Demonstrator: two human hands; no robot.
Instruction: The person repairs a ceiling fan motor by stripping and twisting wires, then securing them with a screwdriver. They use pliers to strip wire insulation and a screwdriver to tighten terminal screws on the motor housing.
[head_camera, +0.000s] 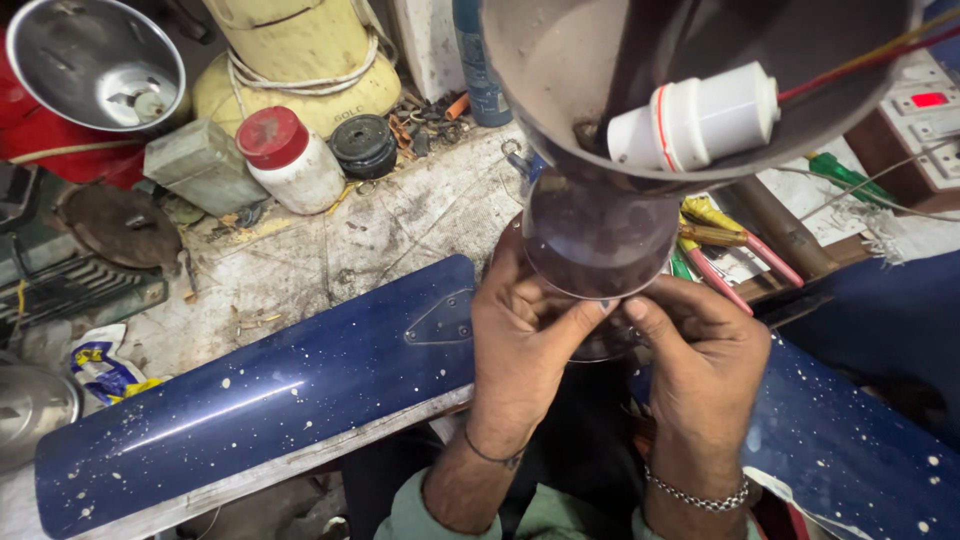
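Note:
My left hand (520, 345) and my right hand (700, 370) both grip the dark round body of a ceiling fan motor (598, 245), thumbs meeting at its lower rim. Above it sits a grey metal canopy cup (560, 70) with a white plastic connector (700, 120) and red and yellow wires inside. A dark blue fan blade (250, 390) speckled with white spots runs left from the motor, and a second blue blade (850, 450) runs to the right.
A worn workbench (400, 230) carries a white jar with a red lid (290, 160), a grey block (200, 165), a black disc (363, 145), a metal bowl (95, 60), screwdrivers (740, 245) and a switchboard (930, 120) at the right.

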